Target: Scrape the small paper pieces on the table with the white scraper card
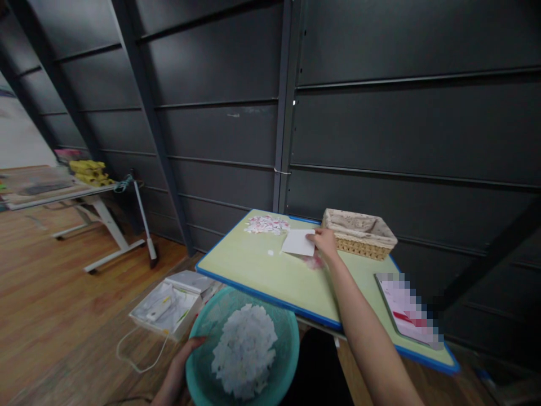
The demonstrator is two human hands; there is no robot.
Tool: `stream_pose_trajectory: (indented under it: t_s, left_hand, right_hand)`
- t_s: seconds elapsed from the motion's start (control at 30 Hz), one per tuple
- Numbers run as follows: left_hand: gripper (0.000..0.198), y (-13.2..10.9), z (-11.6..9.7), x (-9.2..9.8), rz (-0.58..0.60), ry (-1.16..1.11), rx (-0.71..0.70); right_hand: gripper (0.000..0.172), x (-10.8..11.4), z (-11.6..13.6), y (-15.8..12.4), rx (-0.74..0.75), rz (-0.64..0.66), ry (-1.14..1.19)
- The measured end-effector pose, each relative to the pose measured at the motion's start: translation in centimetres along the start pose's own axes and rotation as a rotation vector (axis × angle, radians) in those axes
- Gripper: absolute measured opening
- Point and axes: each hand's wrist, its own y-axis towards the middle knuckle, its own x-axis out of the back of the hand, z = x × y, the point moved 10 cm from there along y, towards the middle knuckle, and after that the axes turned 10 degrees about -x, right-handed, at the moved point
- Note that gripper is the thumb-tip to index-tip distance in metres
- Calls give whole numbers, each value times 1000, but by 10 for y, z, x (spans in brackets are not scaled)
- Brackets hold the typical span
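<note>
From afar, I see my left hand (180,361) clamped on the teal basket (291,349) at its nine o'clock, apparently steadying it; beyond, at one o'clock, my right hand (326,243) pinches a white card (297,243), scraps (266,225) at its ten.

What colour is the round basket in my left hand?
The round basket is teal, best in head view.

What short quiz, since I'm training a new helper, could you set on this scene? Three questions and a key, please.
1. Which hand holds the rim of the teal basket?
2. True or false: the wicker basket stands on the blue-edged table.
3. What does the right hand hold?
A) a yellow bundle
B) a white card
C) a broom

Key:
1. The left hand.
2. True.
3. B.
</note>
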Motion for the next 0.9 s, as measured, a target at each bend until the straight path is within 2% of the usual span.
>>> stream_pose_trajectory:
  t_s: [0.1, 0.17, 0.33, 0.53, 0.73, 0.9]
  left_hand:
    - [23, 0, 0, -1, -14, 15, 16]
    - [22, 0, 2, -2, -5, 21, 27]
    - [23, -2, 1, -3, 16, 16, 33]
    - [17, -4, -1, -3, -24, -2, 30]
    - [28, 1, 7, -3, 42, -40, 56]
    - [26, -2, 2, -2, 8, -22, 33]
  right_hand:
    - [17, -21, 5, -7, 18, 131, 61]
    - [18, -26, 7, -10, 3, 170, 142]
    - [19, -21, -1, -7, -78, 154, 289]
    - [19, -33, 4, -14, -50, 215, 221]
    - [23, -29, 8, -19, -80, 200, 312]
    - [19, -34, 6, -20, -103, 240, 303]
